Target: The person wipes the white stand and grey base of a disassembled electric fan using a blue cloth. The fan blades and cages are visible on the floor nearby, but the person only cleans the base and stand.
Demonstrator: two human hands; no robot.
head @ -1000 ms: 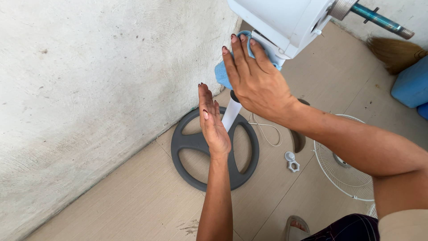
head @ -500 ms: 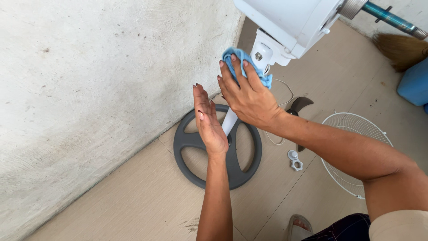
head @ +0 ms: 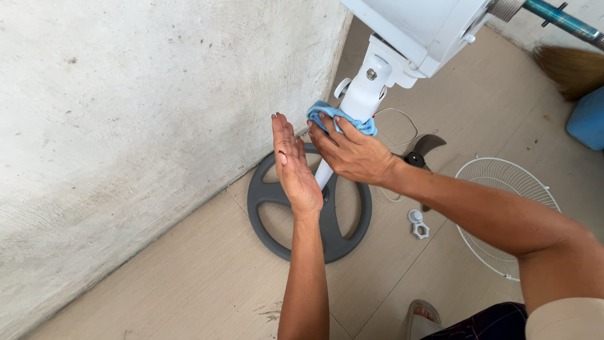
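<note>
My right hand (head: 355,154) has slid the blue cloth (head: 340,121) down from the white motor housing (head: 415,25) onto the stand pole (head: 358,104), fingers clenched around cloth and pole. So the wiping now works down towards the grey base (head: 308,214). My left hand (head: 294,170) hangs flat and empty just beside it.

White wire fan guard (head: 503,214) lies on the tiled floor (head: 189,283), right. Dark fan blade (head: 420,150) beyond it; small white nut (head: 418,224) between. Broom (head: 569,66) and blue container (head: 586,119) far right. Rough wall (head: 126,107) left.
</note>
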